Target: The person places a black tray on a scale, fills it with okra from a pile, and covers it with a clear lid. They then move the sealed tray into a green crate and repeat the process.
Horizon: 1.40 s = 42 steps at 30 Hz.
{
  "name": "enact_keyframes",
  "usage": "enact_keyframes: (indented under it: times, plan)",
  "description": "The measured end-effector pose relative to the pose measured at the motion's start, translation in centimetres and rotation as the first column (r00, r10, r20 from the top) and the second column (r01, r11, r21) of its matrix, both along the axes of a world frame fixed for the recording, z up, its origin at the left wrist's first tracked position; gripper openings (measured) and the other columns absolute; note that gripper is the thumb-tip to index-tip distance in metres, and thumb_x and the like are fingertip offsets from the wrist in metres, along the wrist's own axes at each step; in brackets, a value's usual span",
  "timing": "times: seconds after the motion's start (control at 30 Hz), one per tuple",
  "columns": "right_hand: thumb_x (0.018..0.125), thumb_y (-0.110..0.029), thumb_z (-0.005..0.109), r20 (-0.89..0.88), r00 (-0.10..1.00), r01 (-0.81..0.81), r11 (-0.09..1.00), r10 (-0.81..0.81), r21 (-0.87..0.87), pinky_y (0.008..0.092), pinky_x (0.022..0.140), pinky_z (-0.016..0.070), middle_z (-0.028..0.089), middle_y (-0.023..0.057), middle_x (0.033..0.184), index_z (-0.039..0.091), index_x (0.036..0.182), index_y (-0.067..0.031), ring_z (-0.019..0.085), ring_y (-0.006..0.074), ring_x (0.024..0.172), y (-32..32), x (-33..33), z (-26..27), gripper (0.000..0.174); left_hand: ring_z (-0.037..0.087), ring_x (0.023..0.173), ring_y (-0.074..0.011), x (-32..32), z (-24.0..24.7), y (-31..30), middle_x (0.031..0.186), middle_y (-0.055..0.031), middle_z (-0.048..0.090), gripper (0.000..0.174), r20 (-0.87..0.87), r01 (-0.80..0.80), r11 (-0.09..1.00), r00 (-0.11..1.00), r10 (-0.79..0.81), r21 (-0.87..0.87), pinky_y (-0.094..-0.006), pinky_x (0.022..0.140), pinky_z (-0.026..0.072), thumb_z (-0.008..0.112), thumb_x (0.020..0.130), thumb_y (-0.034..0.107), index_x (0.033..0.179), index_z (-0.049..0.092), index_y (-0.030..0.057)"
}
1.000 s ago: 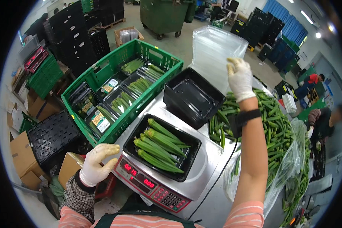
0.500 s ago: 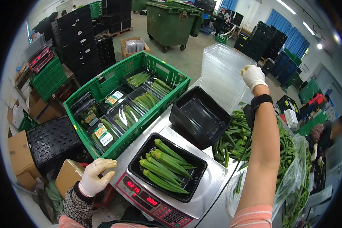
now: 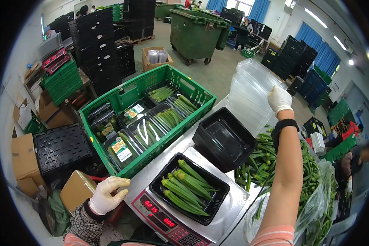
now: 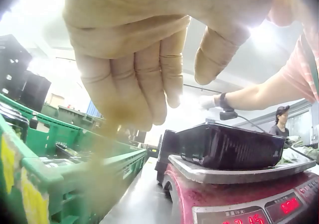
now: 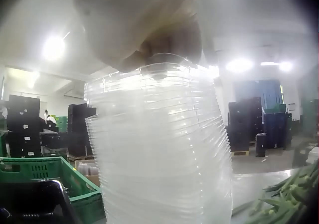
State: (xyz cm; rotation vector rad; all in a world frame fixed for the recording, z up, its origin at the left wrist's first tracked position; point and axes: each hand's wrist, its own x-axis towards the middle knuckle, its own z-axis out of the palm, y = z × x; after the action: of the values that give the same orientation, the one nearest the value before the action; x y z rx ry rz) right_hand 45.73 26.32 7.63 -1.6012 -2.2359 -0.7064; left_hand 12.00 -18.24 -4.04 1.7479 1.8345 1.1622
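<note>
In the head view my gloved right hand (image 3: 280,99) is at the near right corner of a tall stack of clear plastic lids (image 3: 248,92). Its curled fingers pinch the rim of the top lid (image 5: 174,67), which sits slightly askew on the stack. My gloved left hand (image 3: 108,194) hovers beside the left edge of a red weighing scale (image 3: 240,201), fingers loosely bent and holding nothing. On the scale's plate sits a black plastic tray (image 3: 219,197) with several green okra pods (image 3: 188,186). The red display (image 3: 151,206) reads 0.215.
A green crate (image 3: 151,153) with lidded, labelled okra packs stands left of the scale. Nested empty black trays (image 3: 225,139) lie behind it. Loose okra (image 3: 262,164) heaps at right, partly under clear plastic film (image 3: 320,205). A wheeled green bin (image 3: 197,37) stands beyond.
My right hand has come down onto the lid stack and its fingers have closed; the top lid has shifted. The head view has tilted up, while my left hand keeps its pose.
</note>
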Motion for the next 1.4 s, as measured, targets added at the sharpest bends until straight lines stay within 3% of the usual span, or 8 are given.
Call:
enact_keyframes:
  times: [0.47, 0.57, 0.73, 0.87, 0.97, 1.07, 1.13, 1.4]
  plan:
    - [0.081, -0.026, 0.056, 0.279, 0.957, -0.09, 0.995, 0.073, 0.046, 0.0399, 0.073, 0.0454, 0.063, 0.0128, 0.079, 0.058, 0.085, -0.0058, 0.061, 0.0282, 0.081, -1.6, -1.0, 0.9, 0.021, 0.061, 0.079, -0.0206, 0.1, -0.8, -0.4, 0.094, -0.0127, 0.065, 0.022, -0.011, -0.002, 1.0, 1.0, 0.002, 0.016, -0.0299, 0.072, 0.0491, 0.064, 0.07, 0.0, 0.092, 0.064, -0.0001]
    - [0.081, -0.02, 0.05, 0.099, 0.995, -0.078, 0.874, 0.034, 0.479, 0.0391, 0.073, 0.0408, 0.056, 0.006, 0.083, 0.056, 0.081, -0.0097, 0.055, 0.0231, 0.082, -0.8, -0.5, 0.8, 0.012, 0.062, 0.079, -0.0206, 0.1, -0.8, -0.5, 0.095, -0.0128, 0.065, 0.021, -0.027, 0.006, 1.0, 1.0, -0.005, 0.029, -0.0294, 0.071, 0.0493, 0.063, 0.07, -0.001, 0.091, 0.064, 0.0]
    - [0.087, -0.015, 0.057, -0.242, 0.771, -0.265, 0.643, 0.589, 0.719, 0.0277, 0.059, 0.0425, 0.059, 0.0079, 0.075, 0.059, 0.09, -0.0068, 0.054, 0.0233, 0.063, -2.8, 2.2, 4.1, 0.009, 0.062, 0.086, -0.0254, 0.4, 0.1, 0.0, 0.094, -0.0135, 0.065, 0.022, 0.093, 0.037, 0.999, 0.995, -0.035, -0.019, -0.0319, 0.077, 0.048, 0.065, 0.071, 0.002, 0.092, 0.064, -0.0002]
    - [0.09, -0.016, 0.052, -0.944, 0.199, -0.694, 0.718, 0.263, 0.053, 0.0246, 0.057, 0.0414, 0.054, 0.0021, 0.071, 0.056, 0.087, -0.0024, 0.052, 0.013, 0.062, -14.5, 1.9, 5.9, 0.014, 0.06, 0.094, -0.0225, 0.5, 1.3, 2.2, 0.104, -0.0149, 0.062, 0.035, 0.124, 0.07, 0.995, 0.989, -0.078, 0.065, -0.0321, 0.084, 0.0462, 0.062, 0.073, 0.002, 0.107, 0.058, -0.0012]
    - [0.089, -0.02, 0.053, -0.948, 0.319, -0.888, 0.354, 0.012, -0.294, 0.025, 0.055, 0.0436, 0.056, 0.0038, 0.071, 0.056, 0.087, -0.0009, 0.051, 0.0117, 0.058, -22.8, 2.1, 3.5, 0.019, 0.057, 0.099, -0.0239, 1.5, 2.1, 4.6, 0.117, -0.013, 0.054, 0.085, 0.527, 0.117, 0.973, 0.824, -0.208, 0.201, -0.0334, 0.089, 0.0422, 0.072, 0.075, 0.026, 0.138, 0.022, -0.0003]
    - [0.089, -0.021, 0.053, -0.825, 0.405, -0.87, 0.112, -0.394, -0.48, 0.0245, 0.054, 0.0452, 0.056, 0.0037, 0.069, 0.057, 0.088, 0.0012, 0.053, 0.0111, 0.057, -28.2, 0.6, 0.4, 0.023, 0.058, 0.083, -0.0154, 2.3, 5.0, 4.8, 0.108, -0.0133, 0.057, 0.081, 0.845, 0.572, 0.818, 0.403, -0.352, 0.068, -0.0268, 0.079, 0.045, 0.07, 0.078, 0.018, 0.14, 0.02, 0.0014]
    - [0.09, -0.019, 0.052, -0.82, 0.275, -0.92, 0.109, -0.502, -0.376, 0.0246, 0.053, 0.045, 0.054, 0.0024, 0.066, 0.057, 0.087, 0.001, 0.052, 0.0099, 0.056, -28.8, 0.7, -3.2, 0.021, 0.056, 0.058, -0.0095, 3.5, 5.5, 4.6, 0.084, -0.0083, 0.059, 0.063, 0.75, 0.496, 0.846, 0.631, -0.197, -0.194, -0.019, 0.053, 0.0451, 0.06, 0.079, 0.001, 0.135, 0.03, 0.0007]
    - [0.08, -0.026, 0.067, -0.842, 0.509, -0.499, 0.735, -0.18, -0.459, 0.025, 0.057, 0.0416, 0.051, 0.0021, 0.068, 0.061, 0.086, -0.0022, 0.048, 0.0107, 0.06, -28.9, -1.7, -12.5, 0.025, 0.045, 0.054, -0.0038, 4.6, 0.6, 5.0, 0.066, 0.0011, 0.05, 0.052, 0.357, 0.309, 0.917, 0.91, -0.209, -0.253, -0.018, 0.049, 0.0381, 0.064, 0.081, 0.006, 0.126, 0.041, -0.0055]
